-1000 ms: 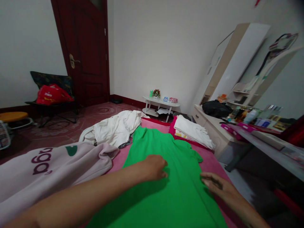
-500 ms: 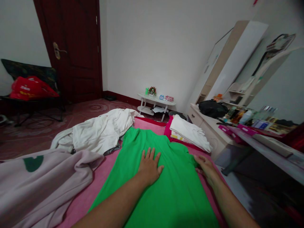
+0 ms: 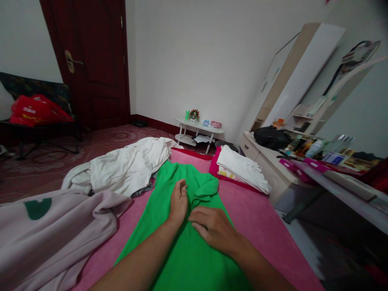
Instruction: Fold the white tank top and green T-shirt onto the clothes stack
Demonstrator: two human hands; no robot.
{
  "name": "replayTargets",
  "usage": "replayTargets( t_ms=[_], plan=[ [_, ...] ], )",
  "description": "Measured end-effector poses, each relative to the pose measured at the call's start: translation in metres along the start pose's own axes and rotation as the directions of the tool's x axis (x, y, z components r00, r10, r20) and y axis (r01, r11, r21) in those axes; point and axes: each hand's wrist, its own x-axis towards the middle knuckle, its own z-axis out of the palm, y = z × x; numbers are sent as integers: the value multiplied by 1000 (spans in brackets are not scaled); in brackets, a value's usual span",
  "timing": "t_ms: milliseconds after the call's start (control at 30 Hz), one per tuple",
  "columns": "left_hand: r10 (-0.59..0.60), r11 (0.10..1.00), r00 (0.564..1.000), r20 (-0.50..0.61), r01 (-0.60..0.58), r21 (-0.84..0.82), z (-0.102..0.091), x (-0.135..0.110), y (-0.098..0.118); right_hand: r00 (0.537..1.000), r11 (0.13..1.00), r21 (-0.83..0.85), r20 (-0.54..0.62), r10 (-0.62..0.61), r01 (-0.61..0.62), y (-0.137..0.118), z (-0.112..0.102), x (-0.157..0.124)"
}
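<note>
A green shirt [image 3: 169, 194] lies spread on the pink bed cover [image 3: 248, 218], its right side folded inward with the sleeve lying over the middle. My left hand [image 3: 178, 204] rests on its edge along the middle of the fabric, fingers extended and holding nothing. Close by on the right, my right hand [image 3: 214, 226] pinches the folded-over edge of the shirt, fingertips near the left hand; the exact grip is partly hidden.
To the left lie a crumpled white garment [image 3: 121, 169] and a pale pink garment [image 3: 60, 230] with a dark green patch. A folded white pile [image 3: 242, 165] sits at the bed's far right corner. A dresser [image 3: 263, 161] and desk [image 3: 330, 182] stand along the right.
My right hand has carried the shirt's right side inward over the middle, exposing pink cover there. My left hand has turned from palm-flat onto its edge.
</note>
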Motion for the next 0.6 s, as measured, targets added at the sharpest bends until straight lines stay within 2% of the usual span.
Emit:
replayTargets(
  t_ms=[33,67,133,167,233,300,433,500,600],
  plan=[
    [-10,1000,1000,5,10,-26,0,1,-2,988,995,-1,-119,95,-96,3,1,-1],
    [-15,999,1000,17,16,-42,1,1,-3,950,977,7,-232,210,-214,10,0,-1],
    [-21,999,999,40,23,-45,4,1,-4,831,900,30,-371,414,-435,28,-2,0],
    [-22,999,999,48,24,-38,5,0,-4,783,857,45,-385,489,-513,37,-3,1],
    [-16,1000,998,64,17,-13,7,-1,-4,722,792,111,-350,597,-600,53,-1,4],
    [0,1000,997,77,-1,18,7,-1,-3,671,733,244,-295,680,-635,65,3,9],
    [27,998,995,93,-32,59,8,-1,-5,538,564,498,-212,816,-659,79,16,25],
    [38,997,994,100,-45,67,8,-1,-7,522,538,520,-193,830,-663,87,14,33],
    [52,994,993,109,-62,88,8,-1,-9,558,576,459,-190,808,-677,106,-13,34]
  ],
)
